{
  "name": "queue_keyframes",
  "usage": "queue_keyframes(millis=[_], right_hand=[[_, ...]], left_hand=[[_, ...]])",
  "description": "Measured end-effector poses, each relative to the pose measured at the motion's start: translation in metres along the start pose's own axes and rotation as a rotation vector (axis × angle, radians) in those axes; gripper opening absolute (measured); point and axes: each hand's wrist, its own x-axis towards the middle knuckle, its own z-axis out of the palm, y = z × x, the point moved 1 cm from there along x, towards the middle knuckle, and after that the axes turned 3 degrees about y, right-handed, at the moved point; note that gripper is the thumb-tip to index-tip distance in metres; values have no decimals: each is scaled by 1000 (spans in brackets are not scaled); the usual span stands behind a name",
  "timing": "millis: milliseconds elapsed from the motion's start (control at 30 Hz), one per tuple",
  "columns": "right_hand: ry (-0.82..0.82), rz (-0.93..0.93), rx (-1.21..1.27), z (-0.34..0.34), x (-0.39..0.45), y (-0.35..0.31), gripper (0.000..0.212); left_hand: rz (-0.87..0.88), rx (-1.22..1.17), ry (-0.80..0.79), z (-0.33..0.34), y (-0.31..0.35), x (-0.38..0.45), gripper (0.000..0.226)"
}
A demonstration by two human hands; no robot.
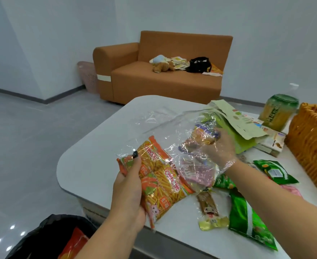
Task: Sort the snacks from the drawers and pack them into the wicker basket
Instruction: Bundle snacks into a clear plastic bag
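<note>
My left hand (129, 186) grips an orange pack of stick snacks (161, 181) together with the edge of a clear plastic bag (174, 131) over the white table (90, 157). My right hand (219, 150) reaches inside that clear bag and holds a small purple and orange snack packet (205, 135). A pink packet (197, 172) lies inside the bag too. The wicker basket (311, 144) stands at the right edge of the table. Green snack bags (247, 215) and a brown stick snack (209, 206) lie on the table under my right forearm.
A green-lidded jar (277, 113), flat boxes (269, 141) and a pale green pouch (234, 118) sit near the basket. A black bin bag (53, 236) with an orange wrapper is at the lower left. An orange sofa (163, 71) stands behind the table.
</note>
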Motion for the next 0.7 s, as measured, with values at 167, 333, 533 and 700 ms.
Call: queue_keyframes(millis=[167, 333, 533, 700], right_hand=[[70, 124, 329, -84, -39, 28, 48], [120, 239, 724, -156, -88, 58, 29], [129, 70, 871, -193, -115, 53, 60], [47, 78, 795, -214, -126, 53, 35]], left_hand=[[-3, 55, -114, 7, -2, -9, 32], [14, 160, -256, 22, -18, -26, 36], [58, 262, -314, 31, -33, -37, 47], [77, 287, -320, 34, -39, -35, 51]])
